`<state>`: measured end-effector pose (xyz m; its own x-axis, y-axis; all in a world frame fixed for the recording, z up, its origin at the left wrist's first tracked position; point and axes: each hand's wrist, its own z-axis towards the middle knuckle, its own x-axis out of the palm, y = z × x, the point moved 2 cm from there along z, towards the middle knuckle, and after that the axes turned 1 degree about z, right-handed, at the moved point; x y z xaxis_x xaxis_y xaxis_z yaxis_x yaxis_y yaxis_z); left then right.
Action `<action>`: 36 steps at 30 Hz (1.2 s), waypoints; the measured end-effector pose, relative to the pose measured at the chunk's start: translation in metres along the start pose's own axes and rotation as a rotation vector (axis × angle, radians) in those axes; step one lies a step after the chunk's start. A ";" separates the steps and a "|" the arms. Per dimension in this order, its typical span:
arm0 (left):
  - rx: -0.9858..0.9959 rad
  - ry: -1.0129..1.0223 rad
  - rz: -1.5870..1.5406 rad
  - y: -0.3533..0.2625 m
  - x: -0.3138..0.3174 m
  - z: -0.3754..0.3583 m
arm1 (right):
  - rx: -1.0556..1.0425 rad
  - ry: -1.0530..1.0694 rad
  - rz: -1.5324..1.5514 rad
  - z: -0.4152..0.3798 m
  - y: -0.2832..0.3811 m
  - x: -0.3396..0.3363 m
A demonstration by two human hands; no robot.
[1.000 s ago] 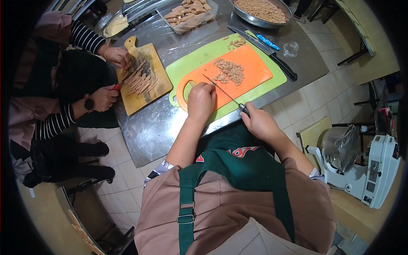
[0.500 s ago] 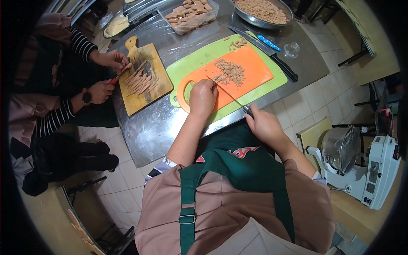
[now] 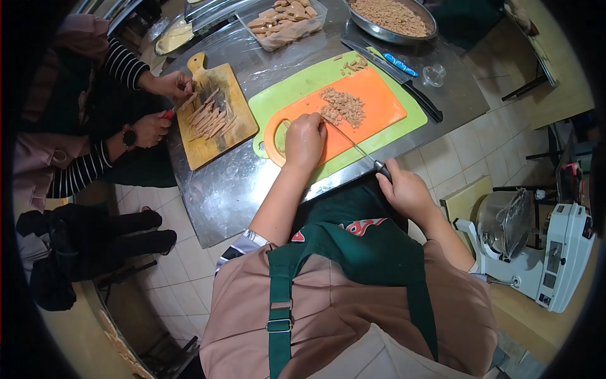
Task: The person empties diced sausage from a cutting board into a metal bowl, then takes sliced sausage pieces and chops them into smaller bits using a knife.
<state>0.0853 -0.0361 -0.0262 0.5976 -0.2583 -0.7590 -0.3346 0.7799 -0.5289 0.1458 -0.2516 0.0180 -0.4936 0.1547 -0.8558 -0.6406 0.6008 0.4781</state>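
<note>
My right hand (image 3: 404, 187) is wrapped round the black handle of a knife (image 3: 356, 148), whose blade slants up and left over the orange cutting board (image 3: 379, 101). At the blade's far end my left hand (image 3: 304, 140) is closed, its fingertips on the board; what they hold is too small to make out. Beside the fingertips and blade lies a pile of chopped brown pieces (image 3: 343, 106). The orange board rests on a larger green board (image 3: 271, 104), with a few more pieces (image 3: 355, 64) at its top.
Another large knife (image 3: 410, 88) and a blue-patterned one (image 3: 400, 64) lie beyond the boards. A plastic box (image 3: 284, 31) and metal bowl (image 3: 398, 19) stand at the back. On the left, a co-worker's hands (image 3: 151, 129) cut strips on a wooden board (image 3: 237, 123).
My right hand has drawn the knife slightly down and to the right. My left hand has shifted a little right. At the upper right, a dark-clothed figure has come into view.
</note>
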 end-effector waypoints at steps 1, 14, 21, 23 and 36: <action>0.000 -0.001 0.000 0.000 -0.001 0.000 | -0.007 0.004 -0.010 0.002 0.004 0.000; 0.035 -0.007 -0.068 0.002 -0.009 -0.002 | 0.026 0.031 0.005 -0.009 -0.002 0.004; 0.041 -0.020 -0.081 0.005 -0.006 -0.003 | -0.013 0.010 -0.046 0.008 0.014 0.007; 0.039 -0.022 -0.094 0.006 -0.008 -0.002 | -0.009 0.015 -0.060 0.019 0.015 0.015; 0.009 -0.067 -0.130 0.008 -0.012 -0.007 | 0.026 0.035 -0.017 -0.008 0.007 -0.001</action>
<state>0.0703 -0.0308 -0.0238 0.6827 -0.3195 -0.6572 -0.2447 0.7475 -0.6176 0.1378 -0.2538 0.0240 -0.5029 0.1171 -0.8563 -0.6341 0.6232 0.4577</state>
